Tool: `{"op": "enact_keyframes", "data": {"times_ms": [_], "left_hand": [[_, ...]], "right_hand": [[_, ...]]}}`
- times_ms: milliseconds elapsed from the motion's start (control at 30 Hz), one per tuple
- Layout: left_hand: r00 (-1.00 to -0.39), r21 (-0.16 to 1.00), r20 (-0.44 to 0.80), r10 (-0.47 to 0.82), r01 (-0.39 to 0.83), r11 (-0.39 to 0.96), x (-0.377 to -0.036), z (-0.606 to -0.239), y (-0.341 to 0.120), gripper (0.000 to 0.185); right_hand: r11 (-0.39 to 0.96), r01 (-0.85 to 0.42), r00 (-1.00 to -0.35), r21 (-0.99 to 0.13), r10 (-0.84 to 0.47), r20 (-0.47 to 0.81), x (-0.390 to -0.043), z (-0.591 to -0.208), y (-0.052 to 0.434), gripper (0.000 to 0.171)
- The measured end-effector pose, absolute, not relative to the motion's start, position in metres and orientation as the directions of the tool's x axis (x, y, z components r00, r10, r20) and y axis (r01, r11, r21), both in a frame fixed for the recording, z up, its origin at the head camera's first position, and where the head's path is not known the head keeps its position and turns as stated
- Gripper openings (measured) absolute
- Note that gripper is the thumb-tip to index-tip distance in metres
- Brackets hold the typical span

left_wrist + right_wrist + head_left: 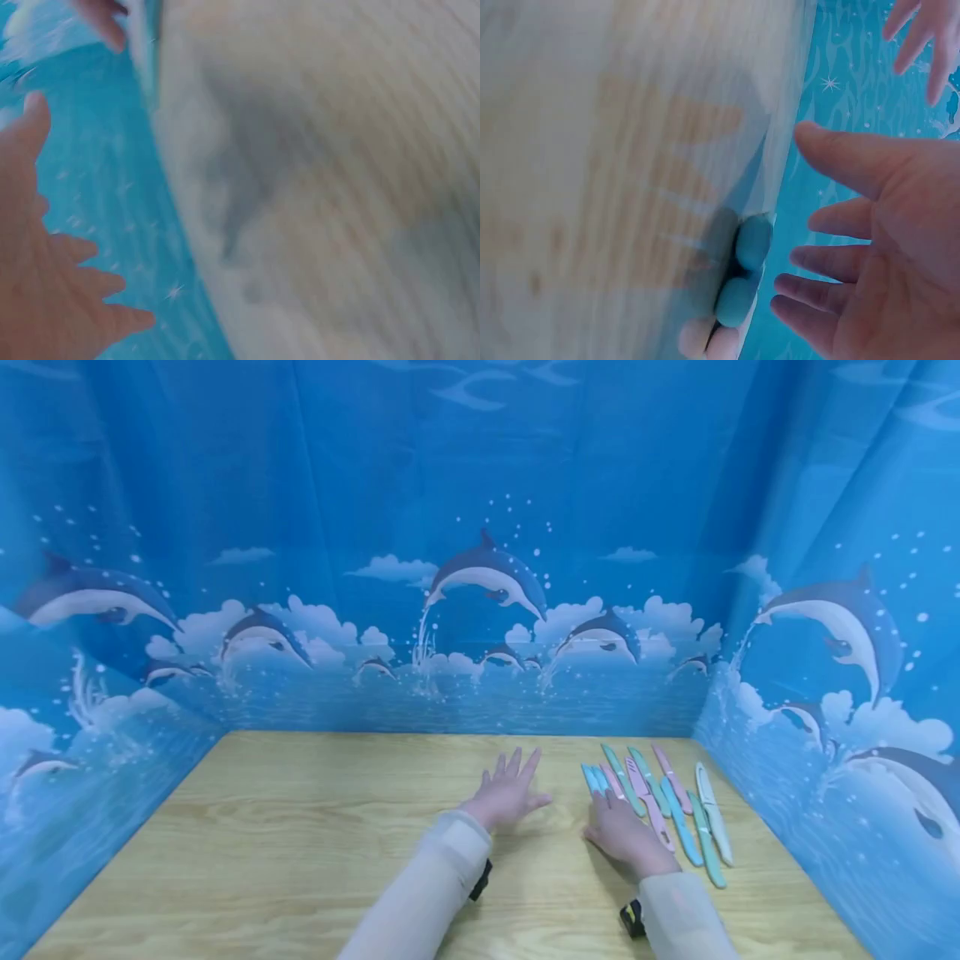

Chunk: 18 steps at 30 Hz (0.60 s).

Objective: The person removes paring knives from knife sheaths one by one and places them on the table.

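Right hand (626,835): fingers relaxed, slightly apart, tips at near ends of blue knives (594,777); nothing gripped. Left hand (508,793): fingers spread, straight, flat over bare table (300,827), holding nothing. Knives (660,802): pastel row, sheathed, side by side at table's right, beside right hand. Backdrop (480,577): blue, dolphins. Advice: settle on single handle, pinch by sides, lift without nudging neighbours; wrist views blurred.
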<state>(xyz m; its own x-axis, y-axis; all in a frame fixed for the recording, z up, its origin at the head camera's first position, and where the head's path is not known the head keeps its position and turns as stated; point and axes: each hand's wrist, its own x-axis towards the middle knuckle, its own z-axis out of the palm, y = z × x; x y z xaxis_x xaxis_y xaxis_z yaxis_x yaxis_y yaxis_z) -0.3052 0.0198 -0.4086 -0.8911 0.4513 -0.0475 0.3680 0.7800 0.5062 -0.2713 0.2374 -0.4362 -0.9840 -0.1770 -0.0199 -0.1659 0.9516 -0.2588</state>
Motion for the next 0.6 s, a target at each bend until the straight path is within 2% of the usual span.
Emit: {"op": "enact_keyframes", "data": {"times_ms": [167,300,500,600], "left_hand": [[-0.887,0.429,-0.061,0.457,0.390,0.815,-0.314,-0.422,0.034,0.077],[-0.885,0.396,-0.080,0.460,0.395,0.829,-0.319,-0.425,0.037,0.076],[-0.883,0.407,-0.104,0.457,0.381,0.830,-0.324,-0.430,0.047,0.074],[-0.876,0.447,-0.116,0.468,0.375,0.812,-0.325,-0.435,0.055,0.072]], "right_hand": [[0.959,-0.149,-0.986,-0.242,-0.163,-0.042,-0.272,-0.437,0.237,0.065],[0.963,-0.152,-0.986,-0.223,-0.164,-0.040,-0.279,-0.432,0.238,0.049],[0.978,-0.104,-0.989,-0.182,-0.121,-0.085,-0.291,-0.422,0.239,0.029],[0.972,-0.073,-0.988,-0.222,-0.101,-0.119,-0.292,-0.419,0.239,0.023]]}}
